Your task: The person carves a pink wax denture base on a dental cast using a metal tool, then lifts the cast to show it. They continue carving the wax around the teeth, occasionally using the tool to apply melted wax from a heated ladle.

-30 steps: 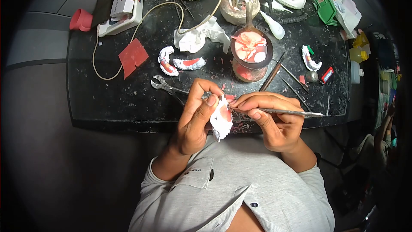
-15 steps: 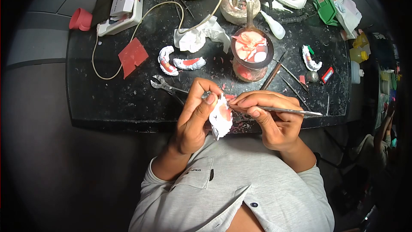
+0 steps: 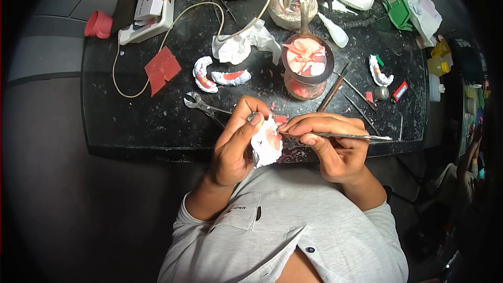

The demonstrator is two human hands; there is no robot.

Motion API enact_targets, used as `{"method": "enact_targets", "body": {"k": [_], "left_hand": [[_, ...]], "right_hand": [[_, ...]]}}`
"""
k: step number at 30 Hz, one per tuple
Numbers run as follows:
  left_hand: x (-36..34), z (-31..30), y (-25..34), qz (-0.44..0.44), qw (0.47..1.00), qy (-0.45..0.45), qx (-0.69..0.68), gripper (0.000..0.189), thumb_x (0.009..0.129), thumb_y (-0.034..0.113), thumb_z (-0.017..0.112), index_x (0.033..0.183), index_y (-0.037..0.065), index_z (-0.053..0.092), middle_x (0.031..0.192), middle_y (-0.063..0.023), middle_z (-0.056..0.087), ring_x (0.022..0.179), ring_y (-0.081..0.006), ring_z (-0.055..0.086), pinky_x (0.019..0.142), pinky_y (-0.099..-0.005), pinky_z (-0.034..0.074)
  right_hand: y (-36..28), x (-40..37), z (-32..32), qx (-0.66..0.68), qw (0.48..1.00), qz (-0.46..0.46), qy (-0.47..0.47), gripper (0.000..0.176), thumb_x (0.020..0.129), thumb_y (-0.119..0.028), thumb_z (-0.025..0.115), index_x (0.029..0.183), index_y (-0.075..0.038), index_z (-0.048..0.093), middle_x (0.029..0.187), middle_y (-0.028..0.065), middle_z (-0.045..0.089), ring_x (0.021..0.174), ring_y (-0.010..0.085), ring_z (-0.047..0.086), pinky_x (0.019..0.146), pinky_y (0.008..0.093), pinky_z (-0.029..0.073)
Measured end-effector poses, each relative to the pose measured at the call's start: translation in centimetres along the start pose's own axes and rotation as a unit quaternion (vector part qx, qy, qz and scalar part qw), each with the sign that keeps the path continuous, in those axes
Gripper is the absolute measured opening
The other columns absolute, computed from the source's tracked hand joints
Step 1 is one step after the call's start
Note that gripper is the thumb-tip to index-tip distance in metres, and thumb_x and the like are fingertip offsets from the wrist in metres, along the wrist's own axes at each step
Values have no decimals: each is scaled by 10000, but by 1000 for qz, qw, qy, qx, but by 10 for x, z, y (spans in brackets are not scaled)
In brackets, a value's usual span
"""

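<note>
Between thumb and fingers, my left hand (image 3: 236, 144) grips a white plaster cast (image 3: 266, 149) with a pink patch on it, above the front edge of the table. My right hand (image 3: 335, 144) holds a thin metal tool (image 3: 346, 136) like a pen. The tool's tip is at the right side of the cast; whether it touches is too small to tell. Beyond my hands stands a dark round pan (image 3: 329, 63) holding pink and white wax. Two more white casts with pink parts, one curved (image 3: 203, 75) and one flatter (image 3: 231, 77), lie on the black table.
Pliers-like metal tool (image 3: 201, 106) and red sheet (image 3: 162, 69) lie left. Crumpled tissue (image 3: 243, 44) is behind the casts. Several thin tools, another cast (image 3: 378, 71) and a red lighter (image 3: 400, 91) are at right. A glass jar (image 3: 293, 5) stands behind the pan. A person's arm shows far right.
The cast has turned and shifted slightly to the left in my left hand. The tool in my right hand has tilted a little, its tip still by the cast.
</note>
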State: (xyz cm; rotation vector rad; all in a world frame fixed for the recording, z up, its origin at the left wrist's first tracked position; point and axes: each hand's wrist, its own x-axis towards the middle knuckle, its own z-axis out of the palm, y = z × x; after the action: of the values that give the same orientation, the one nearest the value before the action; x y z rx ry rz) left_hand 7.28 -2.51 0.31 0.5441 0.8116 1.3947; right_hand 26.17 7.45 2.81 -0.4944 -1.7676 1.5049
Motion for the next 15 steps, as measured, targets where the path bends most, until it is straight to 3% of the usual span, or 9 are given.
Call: {"method": "enact_targets", "body": {"k": [3, 6, 8, 9, 11, 13, 15], "left_hand": [[0, 1, -2, 14, 1000, -4, 13, 315, 1125, 180, 361, 1217, -90, 495, 1135, -100, 514, 881, -105, 617, 765, -242, 530], [1, 0, -3, 13, 995, -21, -93, 335, 1124, 186, 363, 1224, -104, 496, 1161, -117, 507, 876, -133, 622, 750, -256, 543], [0, 2, -1, -14, 994, -13, -107, 311, 1123, 209, 366, 1209, -63, 490, 1094, -112, 534, 798, -141, 621, 630, -271, 524], [1, -1, -2, -14, 994, -13, -107, 311, 1123, 209, 366, 1209, -63, 490, 1094, -112, 534, 798, -141, 621, 630, -271, 524], [5, -9, -5, -43, 972, -101, -207, 273, 1120, 248, 370, 1185, 4, 474, 990, -104, 565, 692, -143, 604, 509, -277, 450], [5, -2, -1, -52, 979, -68, -182, 257, 1118, 263, 370, 1175, 32, 465, 927, -98, 569, 635, -139, 571, 481, -274, 413], [5, -1, 1, -61, 985, -36, -157, 241, 1116, 278, 369, 1166, 59, 457, 864, -92, 574, 577, -136, 538, 453, -270, 377]], "right_hand": [[-1, 0, 1, 13, 1000, 6, 7, 123, 919, 86, 667, 1018, 106, 737, 989, 209, 768, 915, 247, 755, 826, 321, 603], [1, 1, 1, 5, 1000, -9, -3, 126, 917, 86, 670, 1020, 109, 737, 988, 209, 768, 920, 254, 756, 835, 333, 604], [2, 0, 0, 10, 1000, -8, -3, 124, 916, 83, 674, 1020, 109, 737, 990, 211, 768, 923, 259, 758, 838, 336, 604], [2, 0, 0, 16, 1000, -6, -2, 124, 916, 80, 678, 1020, 110, 737, 992, 213, 769, 925, 263, 759, 840, 340, 604], [0, -1, 0, 29, 1000, 8, 10, 124, 917, 66, 688, 1023, 108, 737, 1000, 216, 769, 937, 274, 761, 853, 346, 604], [-2, 0, -2, 42, 999, 22, 20, 127, 918, 53, 699, 1026, 107, 737, 1008, 220, 769, 949, 284, 762, 866, 352, 604], [-3, 2, -5, -43, 998, -52, 18, 153, 912, 32, 719, 1047, 101, 734, 1023, 225, 767, 989, 316, 762, 914, 386, 604]]}}
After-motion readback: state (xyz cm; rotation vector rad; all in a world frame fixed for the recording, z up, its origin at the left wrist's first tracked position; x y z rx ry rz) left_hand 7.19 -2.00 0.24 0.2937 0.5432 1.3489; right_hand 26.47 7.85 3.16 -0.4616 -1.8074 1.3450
